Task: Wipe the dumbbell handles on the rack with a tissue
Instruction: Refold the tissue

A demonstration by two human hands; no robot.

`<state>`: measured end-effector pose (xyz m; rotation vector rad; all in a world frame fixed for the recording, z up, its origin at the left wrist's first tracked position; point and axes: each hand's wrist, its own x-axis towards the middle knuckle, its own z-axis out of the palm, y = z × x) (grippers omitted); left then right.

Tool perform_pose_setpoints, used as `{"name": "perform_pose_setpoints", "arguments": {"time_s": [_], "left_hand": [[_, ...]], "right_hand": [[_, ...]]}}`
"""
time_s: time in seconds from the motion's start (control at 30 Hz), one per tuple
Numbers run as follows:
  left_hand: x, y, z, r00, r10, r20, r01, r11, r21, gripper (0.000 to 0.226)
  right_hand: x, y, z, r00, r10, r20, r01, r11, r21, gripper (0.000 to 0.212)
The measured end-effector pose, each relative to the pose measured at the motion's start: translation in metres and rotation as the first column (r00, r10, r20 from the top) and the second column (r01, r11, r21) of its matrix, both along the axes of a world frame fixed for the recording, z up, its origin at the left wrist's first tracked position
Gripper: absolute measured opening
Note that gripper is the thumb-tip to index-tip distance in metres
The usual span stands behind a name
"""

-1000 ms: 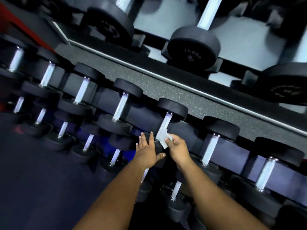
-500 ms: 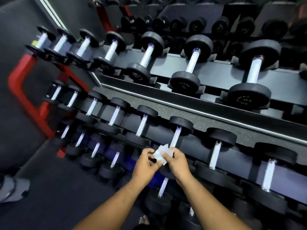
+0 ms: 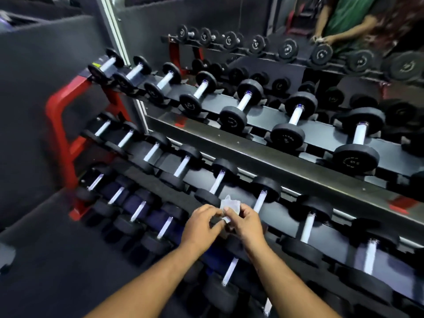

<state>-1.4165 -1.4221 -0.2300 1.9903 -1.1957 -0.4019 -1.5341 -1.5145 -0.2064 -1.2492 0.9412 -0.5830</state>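
Tissue (image 3: 230, 206), crumpled, is pinched between fingertips of left hand (image 3: 202, 224) and right hand (image 3: 246, 222), held above the middle shelf of the rack (image 3: 263, 165), near a dumbbell handle (image 3: 260, 201).

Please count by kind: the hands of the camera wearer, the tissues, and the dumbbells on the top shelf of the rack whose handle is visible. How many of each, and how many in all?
hands: 2 (left hand, right hand)
tissue: 1
top-shelf dumbbells with a visible handle: 7
Total: 10
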Motion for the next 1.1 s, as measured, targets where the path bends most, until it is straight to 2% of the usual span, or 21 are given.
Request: {"name": "perform_pose_setpoints", "arguments": {"time_s": [0.17, 0.33, 0.43, 0.57, 0.7, 0.8, 0.9, 1.1], "left_hand": [[0.027, 0.041, 0.004, 0.979, 0.027, -0.2, -0.052, 0.992, -0.118, 0.014], [0.045, 0.069, 0.011, 0.888, 0.004, -0.46, -0.079, 0.986, -0.144, 0.008], [0.05, 0.075, 0.021, 0.873, 0.009, -0.487, -0.099, 0.982, -0.16, 0.003], [0.047, 0.073, 0.038, 0.849, 0.031, -0.527, -0.132, 0.979, -0.156, 0.012], [0.043, 0.067, 0.05, 0.825, 0.04, -0.564, -0.157, 0.974, -0.16, 0.012], [0.033, 0.057, 0.056, 0.771, 0.042, -0.636, -0.169, 0.976, -0.14, 0.012], [0.026, 0.047, 0.059, 0.763, 0.06, -0.643, -0.173, 0.978, -0.113, 0.018], [0.009, 0.03, 0.057, 0.755, 0.145, -0.639, -0.252, 0.965, -0.078, 0.02]], "right_hand": [[0.012, 0.037, 0.016, 0.997, 0.065, 0.032, -0.066, 0.996, 0.058, 0.024], [0.03, 0.068, 0.025, 0.994, 0.065, 0.087, -0.067, 0.998, 0.016, 0.021], [0.039, 0.078, 0.03, 0.997, 0.041, 0.069, -0.039, 0.999, -0.019, 0.02], [0.04, 0.071, 0.029, 1.0, 0.009, 0.018, -0.008, 0.996, -0.086, 0.01], [0.033, 0.059, 0.033, 0.995, 0.099, -0.004, -0.099, 0.983, -0.152, 0.01], [0.028, 0.051, 0.033, 0.984, 0.171, -0.045, -0.176, 0.936, -0.306, 0.014], [0.021, 0.04, 0.027, 0.985, 0.108, -0.131, -0.155, 0.891, -0.426, 0.014], [0.006, 0.018, 0.018, 0.984, 0.131, -0.118, -0.17, 0.883, -0.437, 0.003]]}}
